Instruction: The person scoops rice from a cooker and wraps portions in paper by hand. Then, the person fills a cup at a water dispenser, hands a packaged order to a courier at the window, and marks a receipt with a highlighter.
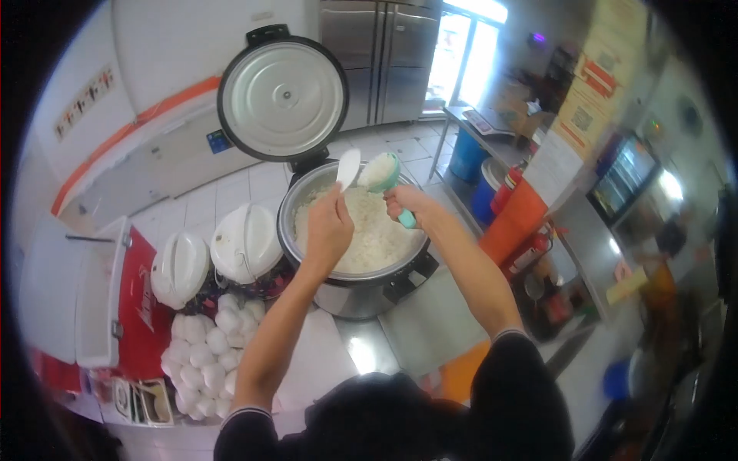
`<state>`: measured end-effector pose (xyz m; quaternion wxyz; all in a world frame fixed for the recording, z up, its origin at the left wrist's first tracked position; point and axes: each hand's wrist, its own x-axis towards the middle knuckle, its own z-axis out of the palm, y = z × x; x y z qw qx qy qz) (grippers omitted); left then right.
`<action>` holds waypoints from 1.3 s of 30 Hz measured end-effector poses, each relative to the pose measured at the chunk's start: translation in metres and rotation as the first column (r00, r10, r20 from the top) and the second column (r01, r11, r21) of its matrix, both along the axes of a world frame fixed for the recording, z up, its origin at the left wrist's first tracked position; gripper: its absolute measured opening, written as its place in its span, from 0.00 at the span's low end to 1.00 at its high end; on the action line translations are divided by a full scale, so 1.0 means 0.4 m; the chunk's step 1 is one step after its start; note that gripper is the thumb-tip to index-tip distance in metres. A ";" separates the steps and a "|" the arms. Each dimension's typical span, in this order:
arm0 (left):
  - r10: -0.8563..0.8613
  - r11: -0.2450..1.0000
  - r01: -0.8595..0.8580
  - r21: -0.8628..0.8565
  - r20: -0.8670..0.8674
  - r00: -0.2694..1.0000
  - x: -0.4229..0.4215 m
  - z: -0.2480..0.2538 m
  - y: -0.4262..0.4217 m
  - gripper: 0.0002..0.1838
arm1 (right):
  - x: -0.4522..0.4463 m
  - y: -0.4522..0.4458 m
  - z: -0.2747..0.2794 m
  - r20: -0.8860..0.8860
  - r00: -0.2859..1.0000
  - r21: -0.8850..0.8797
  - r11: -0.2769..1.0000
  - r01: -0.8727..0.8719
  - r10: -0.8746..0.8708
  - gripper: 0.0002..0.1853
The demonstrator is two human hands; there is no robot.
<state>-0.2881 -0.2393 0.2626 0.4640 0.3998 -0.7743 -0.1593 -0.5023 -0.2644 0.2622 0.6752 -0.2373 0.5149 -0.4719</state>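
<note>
A large rice cooker stands in front of me with its round lid swung up. Cooked rice fills much of its pot. My left hand grips a white rice paddle over the pot, blade upward. Closed around the teal handle of a scoop, my right hand holds it above the rice, close beside the paddle. A heap of rice sits in the scoop's bowl. I cannot tell whether paddle and scoop touch.
Left of the cooker are two smaller white-lidded cookers and a pile of white rounded things. A red and white cool box stands open farther left. To the right are a metal table, a blue bin and a fire extinguisher.
</note>
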 end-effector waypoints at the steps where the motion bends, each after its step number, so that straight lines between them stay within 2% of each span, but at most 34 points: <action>1: 0.027 0.995 -0.048 -0.083 -0.242 0.970 -0.026 0.009 0.031 0.14 | 0.000 -0.002 0.001 0.064 0.997 -0.024 0.999 -0.037 0.039 0.05; 2: 0.022 0.996 -0.043 -0.080 -0.241 0.970 -0.043 -0.003 0.035 0.14 | 0.001 -0.001 -0.001 0.120 0.989 -0.049 0.995 -0.082 0.087 0.06; 3: 0.047 0.999 -0.044 0.021 -0.129 0.991 -0.061 -0.026 0.027 0.14 | 0.000 0.001 -0.002 0.114 0.989 -0.045 0.995 -0.085 0.089 0.06; 4: 0.066 0.990 -0.063 0.124 -0.019 0.998 -0.070 -0.049 0.018 0.15 | 0.001 0.000 -0.006 0.117 0.992 -0.062 0.997 -0.043 0.050 0.07; 6: 0.050 0.982 -0.058 0.182 0.052 0.997 -0.062 -0.068 -0.050 0.14 | -0.001 0.000 -0.028 0.135 0.991 -0.087 0.996 0.004 0.008 0.07; 8: 0.033 0.969 -0.058 0.240 0.107 0.994 -0.044 -0.051 -0.085 0.14 | -0.040 0.012 -0.059 0.408 0.913 0.026 0.999 -0.034 0.020 0.09; 9: -0.004 0.927 -0.052 0.371 0.151 0.989 -0.035 -0.032 -0.095 0.15 | -0.044 0.030 -0.045 0.397 0.918 0.020 0.999 -0.041 0.030 0.09; 10: -0.048 0.866 -0.052 0.497 0.187 0.981 -0.024 -0.019 -0.109 0.15 | -0.042 0.059 -0.026 0.486 0.872 0.026 0.997 -0.078 0.055 0.08; 11: -0.042 0.867 -0.052 0.496 0.177 0.983 -0.017 -0.028 -0.135 0.15 | -0.041 0.074 -0.013 0.573 0.817 0.033 0.993 -0.112 0.073 0.08; 13: -0.015 0.997 -0.023 0.079 0.450 0.893 -0.014 -0.087 -0.188 0.16 | -0.043 0.068 -0.035 0.595 0.789 -0.011 0.983 -0.185 0.155 0.07; 14: -0.015 0.995 -0.034 0.097 0.467 0.884 0.005 -0.085 -0.195 0.18 | -0.059 0.076 -0.044 0.607 0.761 -0.062 0.968 -0.244 0.230 0.07; 15: -0.034 0.999 0.041 -0.006 0.464 0.885 0.026 -0.135 -0.234 0.19 | -0.043 0.095 -0.057 0.462 0.851 -0.119 0.968 -0.221 0.251 0.08; 16: 0.032 0.995 -0.078 0.057 0.570 0.821 0.052 -0.100 -0.218 0.19 | -0.034 0.130 -0.078 0.443 0.865 -0.170 0.970 -0.176 0.235 0.15; 17: 0.113 0.981 0.046 -0.189 0.746 0.657 0.100 -0.054 -0.166 0.18 | 0.013 0.223 -0.030 0.042 0.983 -0.298 0.941 -0.159 0.179 0.15; 18: 0.195 0.840 0.067 -0.539 0.414 0.889 0.153 -0.139 -0.188 0.17 | 0.031 0.266 -0.054 0.233 0.950 -0.303 0.944 -0.134 0.210 0.15; 19: 0.308 0.899 -0.174 -0.401 0.301 0.902 0.195 -0.090 -0.066 0.21 | 0.053 0.314 -0.075 0.461 0.837 -0.297 0.940 -0.167 0.295 0.16; 20: 0.243 0.953 -0.225 -0.201 0.070 0.967 0.232 0.001 0.074 0.26 | 0.084 0.373 -0.079 0.561 0.745 -0.324 0.924 -0.204 0.361 0.16; 21: 0.293 0.947 -0.298 -0.120 -0.062 0.954 0.277 -0.006 0.157 0.25 | 0.121 0.434 -0.079 0.623 0.673 -0.345 0.912 -0.221 0.399 0.17; 22: 0.332 0.896 -0.347 -0.277 -0.101 0.938 0.372 -0.114 0.181 0.23 | 0.168 0.495 -0.080 0.662 0.627 -0.378 0.905 -0.195 0.412 0.19; 23: 0.345 0.891 -0.414 -0.186 -0.313 0.885 0.433 -0.253 0.234 0.20 | 0.198 0.549 -0.089 0.705 0.599 -0.313 0.924 -0.218 0.380 0.19; 24: 0.409 0.873 -0.478 -0.094 -0.391 0.824 0.472 -0.395 0.296 0.17 | 0.224 0.600 -0.109 0.750 0.564 -0.244 0.937 -0.251 0.346 0.19; 25: 0.471 0.879 -0.470 0.083 -0.304 0.828 0.517 -0.527 0.375 0.16 | 0.247 0.639 -0.152 0.774 0.543 -0.213 0.941 -0.261 0.326 0.19; 26: 0.438 0.896 -0.420 0.143 -0.135 0.889 0.557 -0.649 0.451 0.15 | 0.264 0.671 -0.203 0.785 0.552 -0.144 0.949 -0.280 0.282 0.20; 27: 0.409 0.828 -0.370 0.422 -0.003 0.912 0.510 -0.618 0.538 0.16 | 0.284 0.698 -0.255 0.795 0.553 -0.075 0.945 -0.317 0.249 0.20; 28: 0.289 0.801 -0.354 0.483 0.206 0.935 0.521 -0.653 0.582 0.22 | 0.309 0.717 -0.330 0.782 0.591 -0.015 0.954 -0.298 0.197 0.18; 29: 0.205 0.774 -0.301 0.557 0.229 0.952 0.539 -0.740 0.626 0.33 | 0.336 0.738 -0.428 0.770 0.618 0.052 0.950 -0.309 0.159 0.19; 30: 0.086 0.826 -0.309 0.470 0.437 0.895 0.563 -0.803 0.653 0.43 | 0.360 0.733 -0.518 0.778 0.518 -0.180 0.916 -0.357 0.355 0.20; 31: 0.080 0.833 -0.312 0.456 0.460 0.884 0.591 -0.865 0.682 0.48 | 0.370 0.762 -0.597 0.770 0.629 0.192 0.902 -0.387 0.106 0.21; 33: 0.038 0.782 -0.395 0.482 0.596 0.802 0.600 -0.835 0.691 0.52 | 0.437 0.730 -0.564 0.776 0.631 0.209 0.942 -0.265 0.006 0.23; 34: 0.043 0.766 -0.398 0.504 0.578 0.815 0.612 -0.836 0.698 0.54 | 0.448 0.727 -0.568 0.792 0.606 0.136 0.948 -0.289 0.071 0.21; 35: 0.141 0.780 -0.438 0.447 0.556 0.819 0.609 -0.824 0.696 0.48 | 0.462 0.715 -0.572 0.802 0.584 0.063 0.955 -0.291 0.125 0.20; 36: 0.177 0.744 -0.487 0.458 0.567 0.805 0.615 -0.810 0.696 0.48 | 0.488 0.699 -0.536 0.810 0.569 0.079 0.934 -0.347 0.143 0.20; 38: 0.233 0.803 -0.422 0.421 0.431 0.872 0.618 -0.764 0.681 0.36 | 0.535 0.648 -0.426 0.555 0.830 0.151 0.976 -0.155 0.046 0.21; 39: 0.301 0.817 -0.471 0.334 0.449 0.841 0.611 -0.728 0.678 0.25 | 0.546 0.635 -0.412 0.551 0.833 0.153 0.973 -0.171 0.060 0.21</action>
